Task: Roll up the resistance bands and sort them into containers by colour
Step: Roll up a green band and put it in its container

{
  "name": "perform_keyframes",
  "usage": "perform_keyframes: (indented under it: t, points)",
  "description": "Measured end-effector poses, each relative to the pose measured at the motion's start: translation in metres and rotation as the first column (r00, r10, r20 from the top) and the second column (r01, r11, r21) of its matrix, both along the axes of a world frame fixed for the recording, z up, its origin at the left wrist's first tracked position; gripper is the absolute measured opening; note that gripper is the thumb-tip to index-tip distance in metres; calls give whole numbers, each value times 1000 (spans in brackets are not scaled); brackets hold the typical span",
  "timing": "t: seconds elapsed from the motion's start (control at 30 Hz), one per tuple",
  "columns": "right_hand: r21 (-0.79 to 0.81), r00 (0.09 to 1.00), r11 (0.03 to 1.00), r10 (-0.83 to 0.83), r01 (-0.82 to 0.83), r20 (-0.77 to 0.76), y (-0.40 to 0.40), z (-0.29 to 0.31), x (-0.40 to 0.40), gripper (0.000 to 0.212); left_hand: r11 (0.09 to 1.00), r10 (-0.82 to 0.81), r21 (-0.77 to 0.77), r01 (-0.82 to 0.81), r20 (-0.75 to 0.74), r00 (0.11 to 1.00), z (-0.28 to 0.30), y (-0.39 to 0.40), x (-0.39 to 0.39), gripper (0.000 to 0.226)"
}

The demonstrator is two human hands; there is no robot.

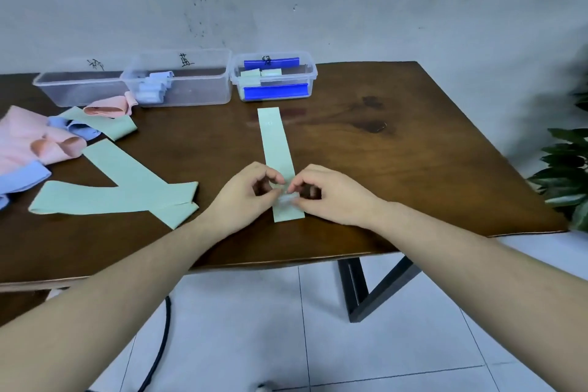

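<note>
Dark wooden tabletop against a grey wall. Green band lies flat at centre frame, its near end between both hands. Left hand and right hand: fingers curled, pinching the band where the roll begins. Risk: a loose or crooked start, so the roll slants or springs open. Green container, upper centre, already holds rolls.

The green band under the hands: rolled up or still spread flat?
Mostly spread flat: the green band lies straight toward the containers; both hands' fingers pinch it near its near end, where blur hides any roll.
</note>
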State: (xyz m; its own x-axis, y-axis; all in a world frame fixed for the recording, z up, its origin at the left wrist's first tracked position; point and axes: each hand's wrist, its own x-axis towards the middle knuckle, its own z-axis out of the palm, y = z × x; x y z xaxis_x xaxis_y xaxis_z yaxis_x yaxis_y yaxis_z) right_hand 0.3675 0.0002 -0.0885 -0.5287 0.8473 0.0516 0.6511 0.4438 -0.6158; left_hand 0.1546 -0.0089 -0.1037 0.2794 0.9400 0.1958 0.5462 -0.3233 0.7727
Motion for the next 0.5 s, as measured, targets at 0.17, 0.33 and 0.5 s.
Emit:
perform_keyframes:
  t: [0.17,0.33,0.5]
  points:
    - [69,998,995,70,-70,-3,-10,-12,10,32,990,-109,75,123,-167,980,-3,-34,-12,27]
    - [113,996,991,70,-75,50,-8,-16,9,27,987,9,154,43,-320,947,-6,-42,-9,27]
    - [186,998,981,50,-55,29,-13,-21,8,22,951,148,306,-41,-336,930,-8,-48,6,16]
